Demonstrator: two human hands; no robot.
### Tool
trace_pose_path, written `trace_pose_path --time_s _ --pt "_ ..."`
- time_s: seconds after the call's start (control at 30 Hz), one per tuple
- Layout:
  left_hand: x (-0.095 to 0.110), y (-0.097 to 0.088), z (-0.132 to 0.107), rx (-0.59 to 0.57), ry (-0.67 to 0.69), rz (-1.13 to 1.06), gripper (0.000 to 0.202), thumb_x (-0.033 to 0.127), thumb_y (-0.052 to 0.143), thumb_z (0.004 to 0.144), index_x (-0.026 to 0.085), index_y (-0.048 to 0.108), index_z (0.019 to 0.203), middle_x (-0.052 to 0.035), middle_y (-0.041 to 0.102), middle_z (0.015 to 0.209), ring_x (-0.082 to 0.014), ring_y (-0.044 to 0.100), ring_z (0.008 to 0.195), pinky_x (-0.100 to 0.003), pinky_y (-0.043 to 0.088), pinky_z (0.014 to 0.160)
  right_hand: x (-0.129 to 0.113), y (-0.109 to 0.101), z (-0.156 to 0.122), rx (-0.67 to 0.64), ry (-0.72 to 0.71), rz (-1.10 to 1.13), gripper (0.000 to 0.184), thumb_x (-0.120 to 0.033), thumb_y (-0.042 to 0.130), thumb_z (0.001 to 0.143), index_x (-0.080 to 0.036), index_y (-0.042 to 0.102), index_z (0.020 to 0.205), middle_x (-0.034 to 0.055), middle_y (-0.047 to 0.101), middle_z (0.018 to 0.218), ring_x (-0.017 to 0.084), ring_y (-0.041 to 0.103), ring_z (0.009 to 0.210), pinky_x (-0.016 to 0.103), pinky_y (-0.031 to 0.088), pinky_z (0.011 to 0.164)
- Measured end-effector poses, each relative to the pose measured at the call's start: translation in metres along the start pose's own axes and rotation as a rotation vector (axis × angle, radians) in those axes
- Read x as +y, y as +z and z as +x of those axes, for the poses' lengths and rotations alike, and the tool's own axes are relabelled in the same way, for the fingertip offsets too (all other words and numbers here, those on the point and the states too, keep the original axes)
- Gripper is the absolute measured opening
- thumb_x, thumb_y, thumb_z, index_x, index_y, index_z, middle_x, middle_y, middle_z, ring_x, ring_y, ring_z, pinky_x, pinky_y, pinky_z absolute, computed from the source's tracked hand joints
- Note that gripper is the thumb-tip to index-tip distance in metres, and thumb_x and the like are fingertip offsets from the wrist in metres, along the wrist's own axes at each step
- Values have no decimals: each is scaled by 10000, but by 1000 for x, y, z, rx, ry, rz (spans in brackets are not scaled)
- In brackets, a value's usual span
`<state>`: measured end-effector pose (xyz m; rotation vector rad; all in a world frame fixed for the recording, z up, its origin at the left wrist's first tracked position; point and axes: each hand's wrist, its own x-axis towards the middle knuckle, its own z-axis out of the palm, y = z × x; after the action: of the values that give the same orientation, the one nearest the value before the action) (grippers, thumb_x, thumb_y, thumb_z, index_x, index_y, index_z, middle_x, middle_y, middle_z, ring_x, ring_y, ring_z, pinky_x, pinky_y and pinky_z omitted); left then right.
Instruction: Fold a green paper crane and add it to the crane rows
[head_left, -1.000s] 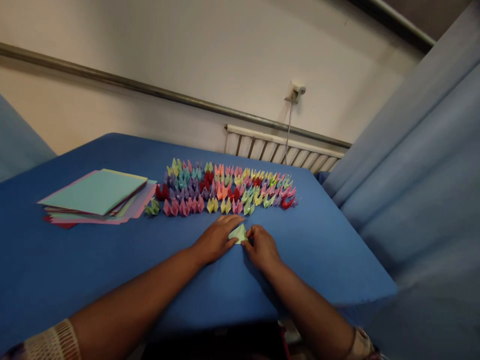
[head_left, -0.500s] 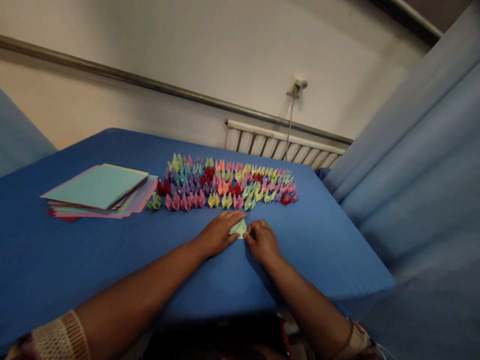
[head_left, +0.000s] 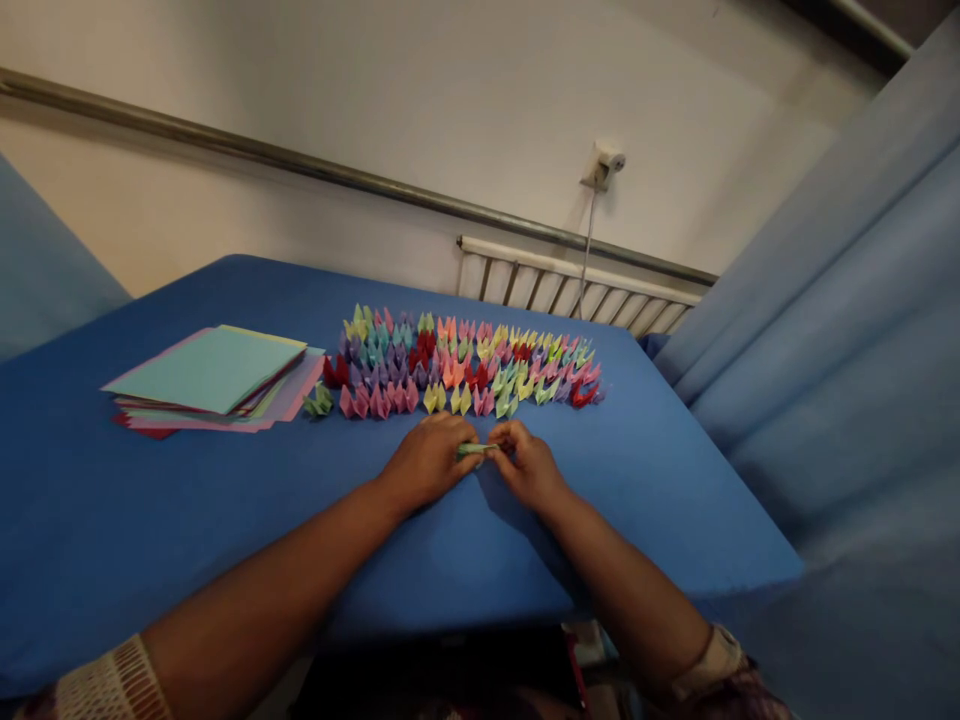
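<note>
My left hand (head_left: pixel 427 462) and my right hand (head_left: pixel 529 466) meet at the middle of the blue table (head_left: pixel 660 500). Between their fingertips they pinch a small folded light green paper piece (head_left: pixel 477 449), seen almost edge-on just above the cloth. Both hands have their fingers curled closed on it. Just beyond the hands lie several rows of small folded paper pieces (head_left: pixel 465 365) in pink, yellow, purple, red and green.
A stack of coloured paper sheets (head_left: pixel 217 375) with a teal sheet on top lies at the left of the table. A radiator (head_left: pixel 577 290) and a wall socket with a cord (head_left: pixel 602 165) are behind. Blue fabric (head_left: pixel 847 350) hangs at the right.
The green piece lay flat under my fingers before; now both hands have lifted and folded it so it shows edge-on. The view has shifted slightly.
</note>
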<state>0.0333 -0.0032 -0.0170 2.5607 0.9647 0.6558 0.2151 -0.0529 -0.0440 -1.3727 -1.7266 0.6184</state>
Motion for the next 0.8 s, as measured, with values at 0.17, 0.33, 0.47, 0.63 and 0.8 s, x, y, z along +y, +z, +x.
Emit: trace_pose_path --time_s 0.17,0.33,0.47,0.63,0.8 --pt "-4 14 4 16 -372 -498 293 445 641 771 163 626 693 25 562 624 -138 501 595 -245 343 544 5 14 11 109 158 392 237 -363 661 768 -213 575 931 -16 633 763 133 595 665 257 475 645" --pt "-5 20 8 99 -570 -875 386 469 723 654 119 694 814 -5 647 712 -149 550 631 -247 399 578 9 23 4 -15 279 515 274 -451 662 748 -201 561 698 -65 516 540 89 445 479 219 341 488" --pt "1 16 6 53 -622 -1040 385 431 761 629 112 706 838 -34 693 759 -156 588 655 -260 438 620 9 18 4 50 336 573 317 -484 667 731 -200 556 646 -73 484 493 80 396 447 216 297 463" --pt "8 17 2 -23 -645 -985 318 428 750 641 136 661 728 6 630 625 -129 532 552 -243 388 547 7 13 9 147 377 664 352 -515 685 700 -197 546 638 -71 485 500 77 375 453 216 311 470" --pt "5 20 2 -96 -618 -974 298 420 728 645 142 643 713 19 604 603 -119 511 533 -238 362 539 10 13 8 158 375 683 379 -532 679 702 -196 528 613 -72 460 485 75 358 452 215 296 461"
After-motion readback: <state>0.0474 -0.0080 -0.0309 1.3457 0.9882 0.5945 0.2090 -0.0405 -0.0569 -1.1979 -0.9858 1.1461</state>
